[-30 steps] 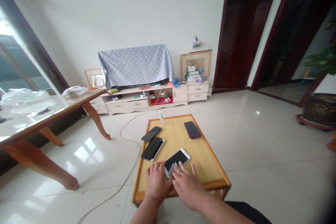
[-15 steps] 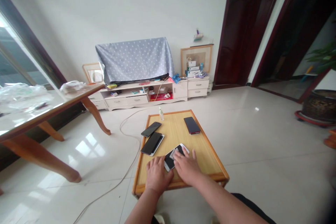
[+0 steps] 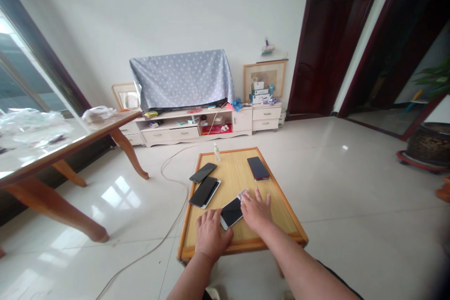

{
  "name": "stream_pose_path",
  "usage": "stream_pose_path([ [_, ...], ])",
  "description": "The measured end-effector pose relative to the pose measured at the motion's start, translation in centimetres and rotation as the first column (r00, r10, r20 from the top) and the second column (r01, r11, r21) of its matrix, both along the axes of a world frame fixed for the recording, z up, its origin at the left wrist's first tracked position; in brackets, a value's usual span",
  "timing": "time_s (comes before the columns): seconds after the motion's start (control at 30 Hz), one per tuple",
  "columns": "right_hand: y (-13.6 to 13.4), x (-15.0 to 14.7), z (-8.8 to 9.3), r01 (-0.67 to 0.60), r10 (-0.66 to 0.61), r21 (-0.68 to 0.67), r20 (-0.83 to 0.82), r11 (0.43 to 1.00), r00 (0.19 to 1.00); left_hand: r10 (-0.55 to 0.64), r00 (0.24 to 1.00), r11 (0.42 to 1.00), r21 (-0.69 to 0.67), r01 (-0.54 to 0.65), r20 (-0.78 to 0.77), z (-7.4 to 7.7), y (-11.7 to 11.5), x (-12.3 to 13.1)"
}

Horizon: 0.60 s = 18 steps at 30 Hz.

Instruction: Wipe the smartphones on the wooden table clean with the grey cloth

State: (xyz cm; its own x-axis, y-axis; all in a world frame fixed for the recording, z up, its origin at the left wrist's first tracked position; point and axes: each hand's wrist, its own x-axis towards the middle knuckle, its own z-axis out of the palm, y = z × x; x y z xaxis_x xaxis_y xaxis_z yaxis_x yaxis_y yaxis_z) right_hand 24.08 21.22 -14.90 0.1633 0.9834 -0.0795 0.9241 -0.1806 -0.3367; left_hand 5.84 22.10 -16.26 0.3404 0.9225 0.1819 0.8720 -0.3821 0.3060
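A white smartphone (image 3: pixel 232 214) with a dark screen lies slantwise on a small wooden table (image 3: pixel 234 176). My left hand (image 3: pixel 212 234) grips its lower left end, thumb along the near edge and fingers at the far side. At the phone's upper right end, my right hand (image 3: pixel 256 212) presses a small pale wipe (image 3: pixel 243 194) under its fingertips, the other fingers spread. Part of that end is covered by the hand. To the left lie a dark phone (image 3: pixel 203 173) and a black-screened phone (image 3: pixel 203 191) that appears stacked on a white one.
Another dark phone (image 3: pixel 258 168) rests at the table's far right. A small clear spray bottle (image 3: pixel 217 153) stands at the far left corner. A cable (image 3: pixel 165 234) runs over the floor. At left is a larger table (image 3: pixel 105 126) with plastic bags; a low white cabinet (image 3: pixel 168 136) stands behind.
My right hand has slid with the wipe from the middle of the screen to the phone's upper right end. My left hand stays on the lower left end.
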Motion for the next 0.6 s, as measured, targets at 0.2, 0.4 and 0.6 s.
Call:
stream_pose_path([
  [0.2,-1.6,-2.9,-1.2,-0.272,0.281,0.128,-0.051,0.954,0.958,-0.003,1.0,1.0,0.003,0.003,0.025,0.0,0.0,0.1],
  [0.4,0.7,-0.1,-0.3,-0.073,0.073,-0.007,-0.035,0.997,0.997,0.009,1.0,1.0,0.007,-0.009,0.002,0.2,-0.1,0.3],
  [0.6,-1.5,2.2,-0.8,-0.073,0.073,0.01,0.035,0.997,0.997,0.007,1.0,1.0,0.025,-0.006,-0.002,-0.1,0.1,0.1],
])
